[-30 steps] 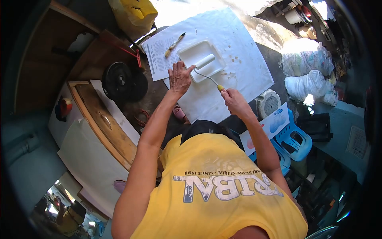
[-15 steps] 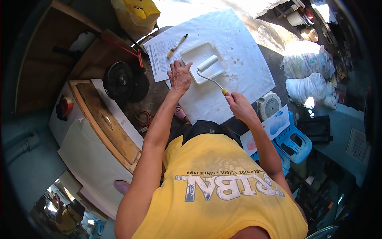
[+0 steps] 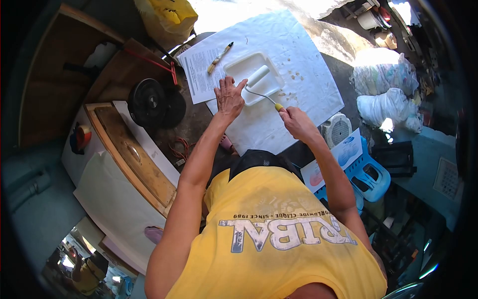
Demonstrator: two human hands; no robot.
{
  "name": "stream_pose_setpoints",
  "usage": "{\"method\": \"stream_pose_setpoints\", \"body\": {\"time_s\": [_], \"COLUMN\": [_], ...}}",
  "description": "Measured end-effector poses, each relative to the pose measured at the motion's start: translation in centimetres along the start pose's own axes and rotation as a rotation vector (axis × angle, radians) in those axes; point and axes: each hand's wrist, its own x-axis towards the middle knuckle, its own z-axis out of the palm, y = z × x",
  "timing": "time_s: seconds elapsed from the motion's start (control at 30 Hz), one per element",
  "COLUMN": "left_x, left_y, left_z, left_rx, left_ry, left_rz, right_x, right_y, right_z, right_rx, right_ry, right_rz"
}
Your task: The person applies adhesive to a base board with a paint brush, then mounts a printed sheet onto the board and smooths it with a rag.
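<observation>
My right hand [image 3: 297,122] is closed around the yellow grip of a paint roller [image 3: 258,75] with a white sleeve. That sleeve rests in a shallow white paint tray [image 3: 243,64], angled toward the upper right. My left hand [image 3: 230,98] lies over the tray's near-left edge, fingers stretched and thumb apart, close to the roller's left end. Whether it touches the tray is hard to make out. Left of the tray, a paintbrush [image 3: 219,59] with a dark handle tip lies partly on a printed paper sheet [image 3: 195,82].
A white sheet [image 3: 313,74] with small spots covers the work surface. A black fan-like round object [image 3: 147,99] and a wooden-framed cabinet [image 3: 130,144] are at left. On the right are a blue plastic stool [image 3: 371,174], a grey round-topped object [image 3: 337,130] and stuffed plastic bags [image 3: 381,107].
My left hand has shifted right and slightly down along the tray edge, closer to the roller. The roller has moved slightly left and down in the tray, my right hand with it.
</observation>
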Motion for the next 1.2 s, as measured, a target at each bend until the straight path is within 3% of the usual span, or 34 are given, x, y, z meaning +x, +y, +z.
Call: {"method": "stream_pose_setpoints", "body": {"time_s": [0.2, 0.3, 0.5, 0.6, 0.7, 0.8, 0.9, 1.13, 1.2], "left_x": [0.8, 0.5, -1.3, -2.0, -2.1, -2.6, -3.2, -4.1, -4.3], "left_y": [0.3, 0.2, -0.3, -0.7, -1.0, -0.7, -0.2, -4.6, -6.6], "left_z": [0.0, 0.1, -0.1, 0.8, 1.9, 1.1, 0.0, 0.6, 1.7], "left_rx": [0.015, -0.015, -0.124, -0.309, -0.733, -1.213, -1.498, -1.319, -0.933], "left_ry": [0.002, -0.003, -0.007, 0.079, 0.065, -0.098, -0.129, 0.205, 0.326], "left_rz": [0.072, 0.007, -0.074, -0.046, -0.226, -0.423, -0.589, -0.593, -0.462], "right_x": [0.1, -0.7, -1.5, -2.3, -2.2, -1.9, -1.4, -0.1, 0.8], "right_y": [0.6, 0.4, 3.2, 3.9, 5.4, 6.6, 7.9, 10.7, 11.9], "right_z": [0.2, 0.0, 1.9, 2.9, 4.0, 4.7, 5.1, 4.6, 4.4], "right_rx": [-0.092, -0.144, -0.253, -0.356, -0.397, -0.398, -0.358, -0.323, -0.294], "right_ry": [0.055, 0.114, 0.389, 0.453, 0.549, 0.606, 0.661, 0.637, 0.635], "right_rz": [-0.088, -0.1, -0.201, -0.128, -0.158, -0.179, -0.214, -0.327, -0.398]}}
